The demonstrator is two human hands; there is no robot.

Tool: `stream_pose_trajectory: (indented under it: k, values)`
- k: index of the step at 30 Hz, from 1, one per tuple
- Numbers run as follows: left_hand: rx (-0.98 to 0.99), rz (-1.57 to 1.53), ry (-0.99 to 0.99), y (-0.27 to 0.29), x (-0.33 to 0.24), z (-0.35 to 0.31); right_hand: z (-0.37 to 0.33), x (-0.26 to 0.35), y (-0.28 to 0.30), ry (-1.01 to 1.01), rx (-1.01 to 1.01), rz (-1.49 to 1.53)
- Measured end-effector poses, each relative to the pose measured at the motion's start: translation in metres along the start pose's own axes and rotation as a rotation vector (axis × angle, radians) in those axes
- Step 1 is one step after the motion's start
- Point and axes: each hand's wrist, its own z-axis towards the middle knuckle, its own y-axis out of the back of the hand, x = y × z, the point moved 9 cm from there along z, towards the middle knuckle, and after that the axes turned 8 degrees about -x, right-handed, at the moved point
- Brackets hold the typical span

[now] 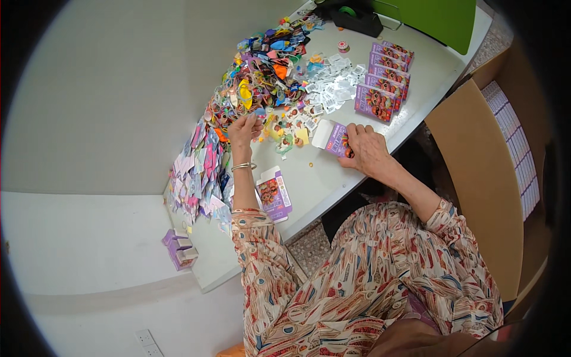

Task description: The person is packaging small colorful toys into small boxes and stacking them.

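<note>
My right hand grips a small purple printed carton above the near part of the table, fingers on top and thumb below. The carton's white end flap stands open toward the left. My left hand is closed in a pinch at the edge of a big heap of colourful small trinkets and bands. A tiny bluish piece shows at its fingertips; what it is I cannot make out. Between the hands lie loose yellow and green bits. A purple carton with open flaps lies beside my left forearm.
Stacked purple cartons stand at the right of the table. White labelled packets lie behind, pastel folded pieces at the left. A tape dispenser stands at the back. A large cardboard box holding rows of cartons is at right.
</note>
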Motion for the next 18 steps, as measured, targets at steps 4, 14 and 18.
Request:
stream_pose_trajectory:
  k: [4,14,18]
  values:
    - [0.005,-0.006,-0.033,-0.002,-0.007,-0.015,0.0,0.0,-0.001,-0.001,0.009,0.0]
    - [0.366,0.066,0.004,-0.034,0.016,-0.076,0.0,-0.003,0.001,-0.012,0.024,-0.004]
    - [0.363,0.395,-0.131,-0.055,0.034,-0.084,0.0,0.0,0.001,-0.003,0.019,-0.008]
